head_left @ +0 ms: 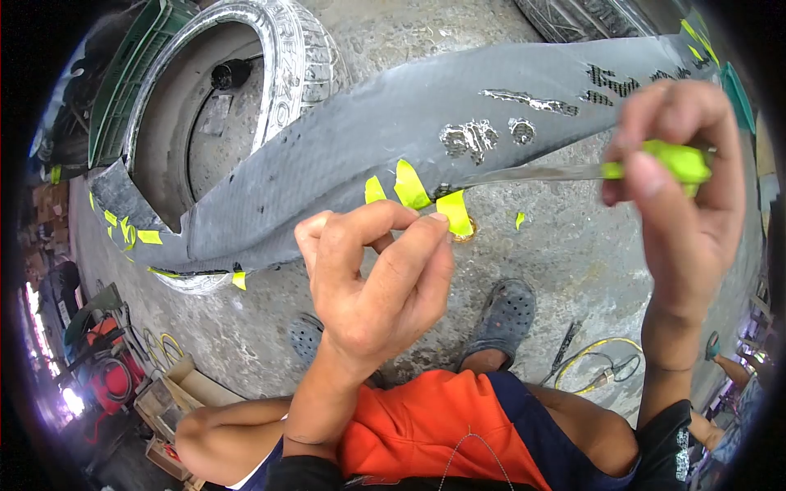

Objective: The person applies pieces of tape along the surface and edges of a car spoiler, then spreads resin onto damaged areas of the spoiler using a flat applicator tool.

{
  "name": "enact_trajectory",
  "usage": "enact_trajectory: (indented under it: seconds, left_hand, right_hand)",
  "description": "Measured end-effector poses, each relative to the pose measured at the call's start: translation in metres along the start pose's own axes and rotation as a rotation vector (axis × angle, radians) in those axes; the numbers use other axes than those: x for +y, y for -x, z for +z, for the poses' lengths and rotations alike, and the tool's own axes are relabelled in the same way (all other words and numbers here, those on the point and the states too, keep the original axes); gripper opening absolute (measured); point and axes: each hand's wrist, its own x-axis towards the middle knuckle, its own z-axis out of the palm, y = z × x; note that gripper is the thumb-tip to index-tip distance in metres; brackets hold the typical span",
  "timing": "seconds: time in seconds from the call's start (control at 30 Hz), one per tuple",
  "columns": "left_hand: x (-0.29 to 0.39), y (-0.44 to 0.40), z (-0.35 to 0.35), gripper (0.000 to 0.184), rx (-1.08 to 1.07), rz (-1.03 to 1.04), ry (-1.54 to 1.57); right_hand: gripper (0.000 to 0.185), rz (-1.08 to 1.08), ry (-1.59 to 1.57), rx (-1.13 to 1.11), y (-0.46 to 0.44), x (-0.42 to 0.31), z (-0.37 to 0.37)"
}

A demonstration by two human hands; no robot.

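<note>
A long grey panel (pixel 327 139) with dark and whitish damaged patches runs across the view. Yellow-green tape pieces (pixel 411 186) stick to its lower edge. My left hand (pixel 381 278) pinches one piece of yellow tape (pixel 454 214) at that edge between thumb and fingertip. On the right, my right hand (pixel 684 172), partly blurred, is closed on a crumpled yellow-green wad (pixel 675 162). A thin, translucent strip (pixel 540 173) stretches from the wad to the panel's edge near the tape.
A tire (pixel 303 65) lies under the panel's left part, beside a green crate (pixel 127 90). Cables (pixel 573 360) lie on the concrete floor (pixel 573 270). Red equipment (pixel 115 380) stands at lower left. Another person's leg (pixel 731 368) shows at far right.
</note>
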Motion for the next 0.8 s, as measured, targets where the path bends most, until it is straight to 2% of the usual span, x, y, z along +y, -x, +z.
enact_trajectory:
  seconds: [0.1, 0.2, 0.33, 0.4, 0.43, 0.47, 0.53, 0.57, 0.63, 0.73, 0.8]
  left_hand:
    - [0.000, 0.000, -0.002, 0.035, -0.015, -0.001, -0.008]
    - [0.000, -0.001, -0.003, 0.035, -0.021, 0.005, -0.012]
    - [0.004, -0.005, -0.006, 0.035, -0.051, 0.000, -0.024]
    - [0.006, -0.008, -0.008, 0.036, -0.083, 0.006, -0.030]
    - [0.005, -0.007, -0.007, 0.035, -0.072, -0.013, -0.021]
    - [0.006, -0.008, -0.007, 0.034, -0.074, -0.014, -0.017]
    - [0.006, -0.010, -0.008, 0.032, -0.078, -0.026, -0.027]
    - [0.007, -0.011, -0.008, 0.031, -0.088, -0.021, -0.033]
    - [0.006, -0.012, -0.008, 0.029, -0.087, -0.037, -0.052]
    - [0.006, -0.013, -0.006, 0.027, -0.083, -0.052, -0.061]
    - [0.006, -0.014, -0.004, 0.025, -0.087, -0.051, -0.060]
  right_hand:
    - [0.032, 0.073, 0.009, 0.175, -0.001, -0.011, -0.022]
    - [0.036, 0.069, 0.037, 0.238, 0.007, -0.002, -0.050]
    - [0.037, 0.084, 0.158, 0.028, 0.027, 0.014, -0.041]
    - [0.042, 0.010, 0.246, -0.126, 0.036, 0.025, -0.027]
    - [0.046, -0.093, 0.324, -0.273, 0.038, 0.033, -0.024]
    - [0.046, -0.094, 0.317, -0.254, 0.043, 0.038, -0.018]
    - [0.061, -0.039, 0.330, -0.417, 0.050, 0.041, -0.001]
    - [0.061, -0.036, 0.320, -0.394, 0.052, 0.042, 0.005]
    - [0.071, -0.223, 0.561, -0.536, 0.052, 0.045, 0.017]
    - [0.078, -0.293, 0.547, -0.492, 0.054, 0.052, 0.030]
    - [0.075, -0.317, 0.565, -0.452, 0.053, 0.056, 0.035]
